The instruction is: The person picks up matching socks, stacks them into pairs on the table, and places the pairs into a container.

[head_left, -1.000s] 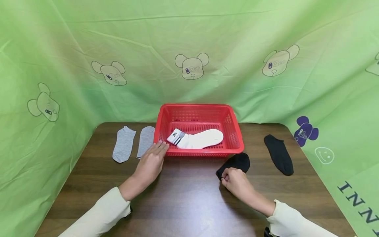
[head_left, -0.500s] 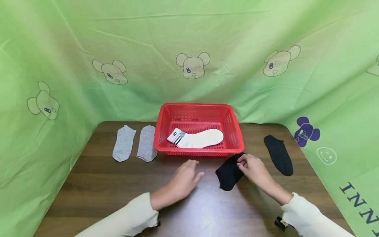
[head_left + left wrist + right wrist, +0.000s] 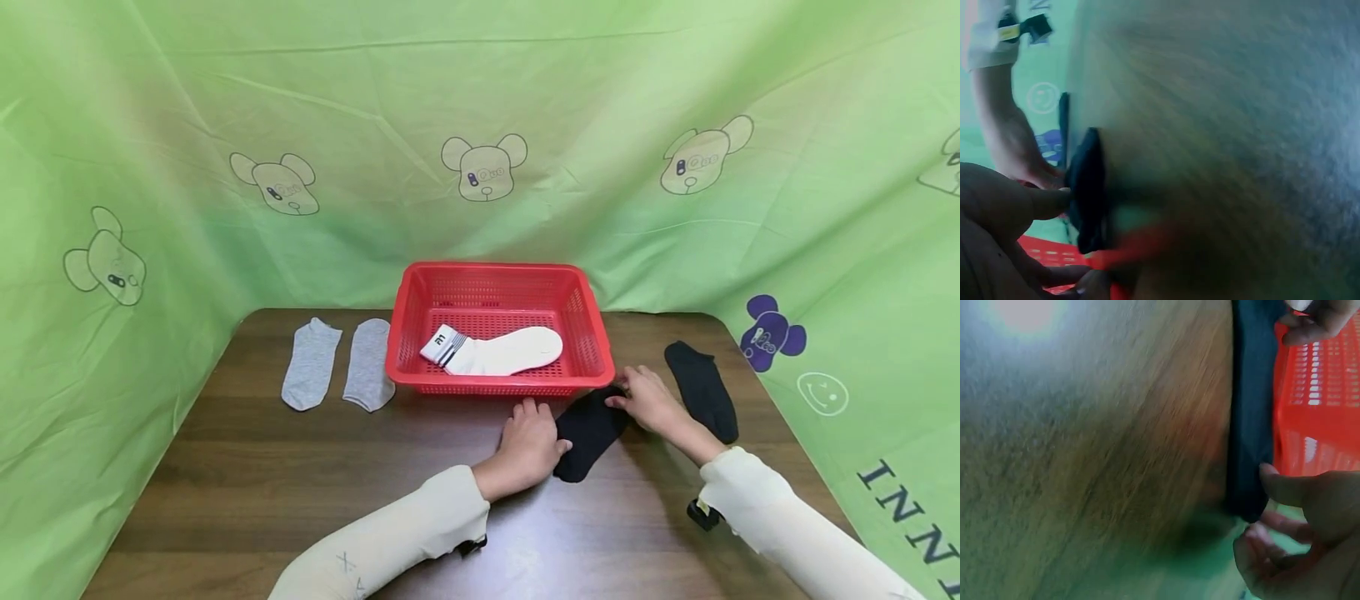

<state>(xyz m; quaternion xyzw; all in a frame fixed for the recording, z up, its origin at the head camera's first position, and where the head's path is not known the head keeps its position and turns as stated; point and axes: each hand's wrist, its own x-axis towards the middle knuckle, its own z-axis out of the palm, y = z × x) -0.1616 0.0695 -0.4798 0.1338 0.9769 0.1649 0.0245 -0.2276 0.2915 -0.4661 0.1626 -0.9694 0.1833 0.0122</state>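
Note:
A black ankle sock [image 3: 592,435] lies on the table in front of the red basket's right end, between both hands. My left hand [image 3: 527,442] is at its left end, thumb touching the sock edge and fingers spread apart from the thumb. In the left wrist view the thumb meets the dark fabric [image 3: 1088,190]. My right hand [image 3: 651,402] pinches the sock's far right end; the right wrist view shows the thumb on the fabric [image 3: 1252,425] and fingertips bent at its end. A second black sock [image 3: 702,392] lies flat farther right.
The red plastic basket [image 3: 498,381] holds a white sock [image 3: 517,351] with dark stripes on its cuff. Two grey socks [image 3: 311,364] lie left of the basket on the brown wooden table [image 3: 300,475]. A green printed cloth [image 3: 375,217] hangs behind and along the sides.
My left hand has left the basket's front left corner and come right to the black sock. My right hand has moved from the sock's near left end to its far right end; the sock is spread flatter.

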